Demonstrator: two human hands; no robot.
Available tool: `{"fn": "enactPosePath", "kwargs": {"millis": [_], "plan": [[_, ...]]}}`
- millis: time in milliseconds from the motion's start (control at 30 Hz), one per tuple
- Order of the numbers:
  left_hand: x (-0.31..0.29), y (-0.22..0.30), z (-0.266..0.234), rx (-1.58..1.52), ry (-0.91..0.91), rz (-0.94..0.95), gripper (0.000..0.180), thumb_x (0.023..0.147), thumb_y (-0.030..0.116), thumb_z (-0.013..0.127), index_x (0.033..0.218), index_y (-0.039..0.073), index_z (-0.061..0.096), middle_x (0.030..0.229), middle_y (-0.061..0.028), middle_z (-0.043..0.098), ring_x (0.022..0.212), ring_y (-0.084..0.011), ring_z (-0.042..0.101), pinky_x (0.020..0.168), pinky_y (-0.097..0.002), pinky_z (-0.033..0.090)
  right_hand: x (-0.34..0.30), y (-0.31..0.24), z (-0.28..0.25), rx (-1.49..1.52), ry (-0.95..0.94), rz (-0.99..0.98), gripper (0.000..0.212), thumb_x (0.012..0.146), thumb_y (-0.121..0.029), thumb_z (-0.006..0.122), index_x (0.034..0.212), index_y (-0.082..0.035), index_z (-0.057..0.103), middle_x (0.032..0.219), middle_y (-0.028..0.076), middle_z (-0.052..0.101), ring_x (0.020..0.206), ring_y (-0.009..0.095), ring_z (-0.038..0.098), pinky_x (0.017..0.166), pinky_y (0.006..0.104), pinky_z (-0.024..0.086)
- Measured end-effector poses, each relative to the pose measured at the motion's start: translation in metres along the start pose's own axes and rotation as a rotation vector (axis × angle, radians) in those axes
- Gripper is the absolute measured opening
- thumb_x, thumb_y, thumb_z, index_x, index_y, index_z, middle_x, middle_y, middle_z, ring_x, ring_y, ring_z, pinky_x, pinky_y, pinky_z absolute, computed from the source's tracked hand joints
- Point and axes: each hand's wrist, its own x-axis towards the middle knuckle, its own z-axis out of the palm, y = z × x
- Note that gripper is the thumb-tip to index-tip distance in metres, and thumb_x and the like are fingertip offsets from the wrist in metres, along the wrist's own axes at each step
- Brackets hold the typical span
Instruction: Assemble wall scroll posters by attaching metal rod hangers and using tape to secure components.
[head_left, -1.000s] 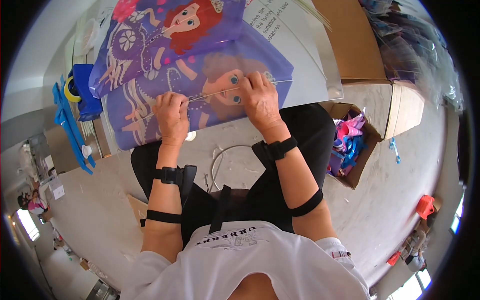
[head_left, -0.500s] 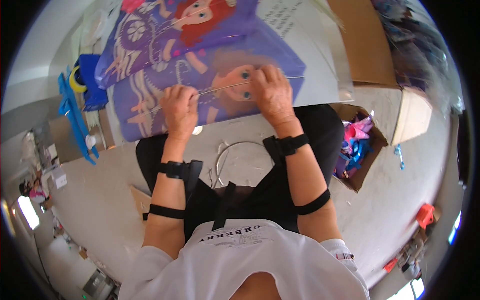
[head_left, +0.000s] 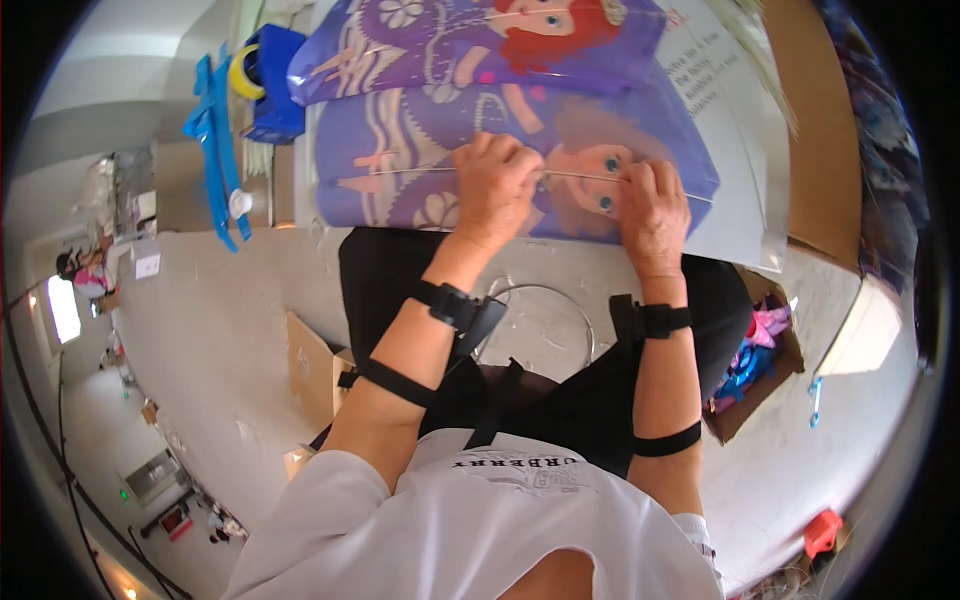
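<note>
A purple plastic sheet (head_left: 400,125) printed with a cartoon princess lies flat before me, overlapped at the far side by a similar printed sheet (head_left: 430,40). Along the near one runs a thin pale line (head_left: 580,176), a cord or slim rod; I cannot tell which. My left hand (head_left: 497,190) pinches it left of the printed face, fingertips pressed together. At the right of that face, my right hand (head_left: 655,215) has its fingers closed on the same line. The fingertips themselves are partly hidden by the knuckles.
A blue tape dispenser (head_left: 275,85) with yellow tape stands at the left, beside hanging blue strips (head_left: 215,145). White printed sheeting (head_left: 740,130) and cardboard (head_left: 815,130) lie right. An open box (head_left: 745,415) of colourful scraps sits by my right knee.
The whole view has shifted, so the sheets appear further right. My left hand has slid rightward along the thin line, nearer the printed face and my right hand.
</note>
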Motion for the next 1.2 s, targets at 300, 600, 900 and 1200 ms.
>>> {"fn": "enactPosePath", "kwargs": {"millis": [300,600,900,1200], "plan": [[-0.002,0.000,0.006,-0.063,0.057,-0.089,0.012,0.068,0.007,0.066,0.074,0.015,0.059,0.076,0.0027,0.053,0.083,-0.0215,0.048,0.074,-0.0377,0.032,-0.002,-0.006,-0.002,-0.006,-0.051,0.059,0.009,0.080,-0.011,0.059,0.088,-0.009,0.054,0.092,0.008,0.054,0.087,0.030,0.055,0.072,0.0391,0.047],[-0.002,0.000,0.002,-0.099,0.072,-0.079,0.011,0.065,0.006,0.065,0.070,0.014,0.058,0.075,-0.0005,0.053,0.085,-0.0229,0.048,0.077,-0.0393,0.033,-0.002,-0.010,-0.001,-0.064,-0.041,0.013,0.009,0.079,-0.009,0.059,0.086,-0.007,0.054,0.091,0.010,0.054,0.086,0.031,0.055,0.072,0.0400,0.046],[-0.006,-0.034,-0.051,-0.226,0.304,-0.078,0.021,0.062,0.000,0.066,0.078,0.009,0.057,0.079,-0.0071,0.056,0.082,-0.0288,0.053,0.074,-0.0407,0.040,0.001,-0.014,-0.006,-0.002,-0.005,-0.026,0.010,0.083,-0.010,0.057,0.092,-0.005,0.055,0.094,0.010,0.055,0.079,0.031,0.054,0.067,0.0391,0.045],[-0.080,-0.218,-0.157,0.155,0.143,-0.864,0.016,0.071,0.015,0.068,0.071,0.002,0.059,0.075,-0.0180,0.062,0.072,-0.0360,0.060,0.063,-0.0431,0.046,0.021,-0.085,-0.004,0.142,0.031,0.065,0.011,0.082,-0.005,0.061,0.091,-0.002,0.056,0.090,0.011,0.057,0.065,0.025,0.053,0.058,0.0327,0.045]]}}
